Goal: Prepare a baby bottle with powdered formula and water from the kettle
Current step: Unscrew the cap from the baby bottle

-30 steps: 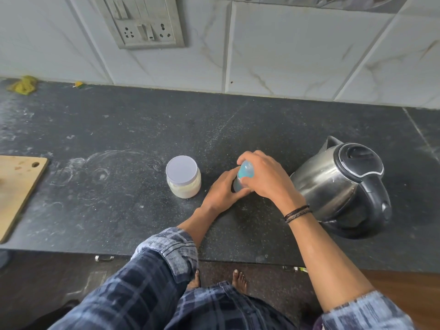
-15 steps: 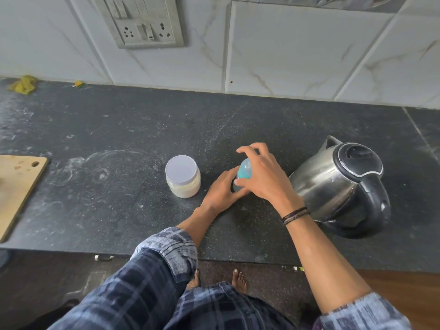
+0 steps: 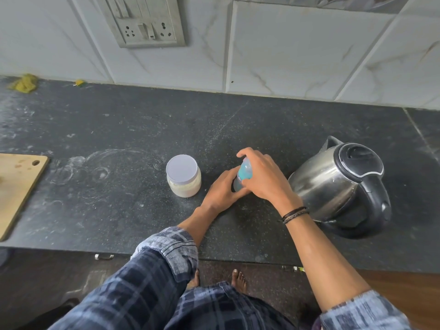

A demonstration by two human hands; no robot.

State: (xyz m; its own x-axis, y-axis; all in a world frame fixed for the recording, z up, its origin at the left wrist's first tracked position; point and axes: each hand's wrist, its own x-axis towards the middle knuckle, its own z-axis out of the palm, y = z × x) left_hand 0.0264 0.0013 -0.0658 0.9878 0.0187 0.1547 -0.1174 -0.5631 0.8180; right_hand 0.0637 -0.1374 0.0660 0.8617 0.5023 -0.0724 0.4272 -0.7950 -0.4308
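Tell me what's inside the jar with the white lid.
Through the clear wall of the jar, a pale whitish powder shows. Its lid is on, hiding the powder's top surface.

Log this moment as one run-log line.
left hand steadies baby bottle | right hand grips its top | jar lidded | kettle closed

one bottle (image 3: pixel 243 175), one jar (image 3: pixel 183 176), one kettle (image 3: pixel 338 184)

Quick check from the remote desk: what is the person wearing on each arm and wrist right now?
Both arms wear a blue, grey and white plaid shirt with sleeves pushed up. The left sleeve's folded pale cuff sits at mid-forearm below the left hand; the right sleeve bunches near the elbow. Behind the right hand, thin black cord bracelets circle the wrist. No rings or watch visible.
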